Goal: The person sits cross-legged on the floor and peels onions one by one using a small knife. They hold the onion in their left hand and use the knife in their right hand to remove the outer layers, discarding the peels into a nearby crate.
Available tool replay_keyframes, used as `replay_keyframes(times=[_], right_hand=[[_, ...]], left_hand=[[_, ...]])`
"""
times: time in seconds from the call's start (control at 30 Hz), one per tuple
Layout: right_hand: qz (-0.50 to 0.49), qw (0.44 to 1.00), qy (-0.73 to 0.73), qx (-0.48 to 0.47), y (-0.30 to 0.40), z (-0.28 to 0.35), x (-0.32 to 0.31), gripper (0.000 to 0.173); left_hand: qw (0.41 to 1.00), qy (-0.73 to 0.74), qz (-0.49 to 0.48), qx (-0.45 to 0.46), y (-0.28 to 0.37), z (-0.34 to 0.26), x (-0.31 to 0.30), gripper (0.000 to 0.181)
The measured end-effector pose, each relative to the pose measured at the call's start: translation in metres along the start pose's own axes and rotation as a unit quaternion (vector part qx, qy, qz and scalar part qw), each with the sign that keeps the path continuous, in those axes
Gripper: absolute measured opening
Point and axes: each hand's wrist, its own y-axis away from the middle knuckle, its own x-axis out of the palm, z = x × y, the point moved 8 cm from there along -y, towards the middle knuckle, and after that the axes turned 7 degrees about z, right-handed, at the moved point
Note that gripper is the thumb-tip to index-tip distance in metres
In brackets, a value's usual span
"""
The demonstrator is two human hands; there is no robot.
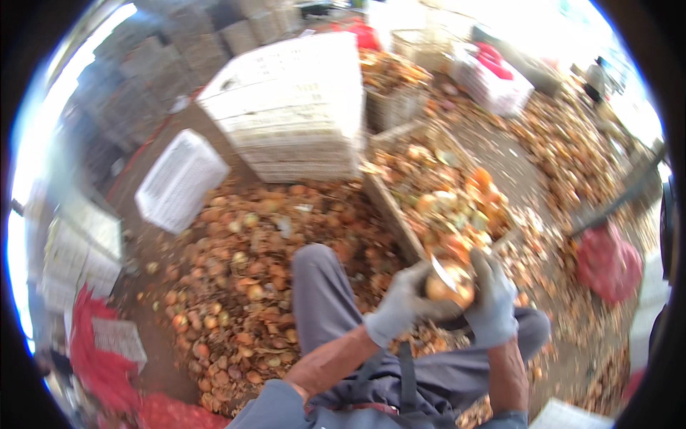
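Both hands wear grey-white work gloves and meet around a yellow onion (pixel 451 289) above the lap. My left hand (pixel 410 303) grips the onion from the left and below. Against its right side my right hand (pixel 492 305) is closed. A short, bright knife blade (pixel 444 274) lies across the top of the onion; its handle is hidden, and which hand holds it cannot be told. Just beyond the hands is a wooden-sided crate (pixel 394 214) holding onions (pixel 445 201) and loose skins.
Onions and skins (pixel 252 289) cover the ground to the left. A tall stack of white crates (pixel 300 107) stands ahead, with a white plastic crate (pixel 182 179) left of it. Further onions (pixel 568 145) lie at the right, near a red mesh sack (pixel 610 263). More red mesh (pixel 99 348) lies left.
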Motion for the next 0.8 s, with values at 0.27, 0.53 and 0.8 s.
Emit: replay_keyframes(times=[0.27,0.53,0.8], right_hand=[[0.060,0.888,-0.349,0.292,0.048,-0.075,0.037,0.037],[0.053,0.667,-0.706,0.233,0.032,-0.017,0.048,0.057],[-0.053,0.947,-0.307,0.074,0.010,0.004,-0.010,0.067]], left_hand=[[0.976,0.111,-0.067,0.173,-0.017,-0.022,-0.027,0.070],[0.965,-0.142,-0.028,0.219,-0.001,-0.022,0.015,0.086],[0.997,-0.006,-0.025,0.072,-0.004,-0.022,0.004,0.073]])
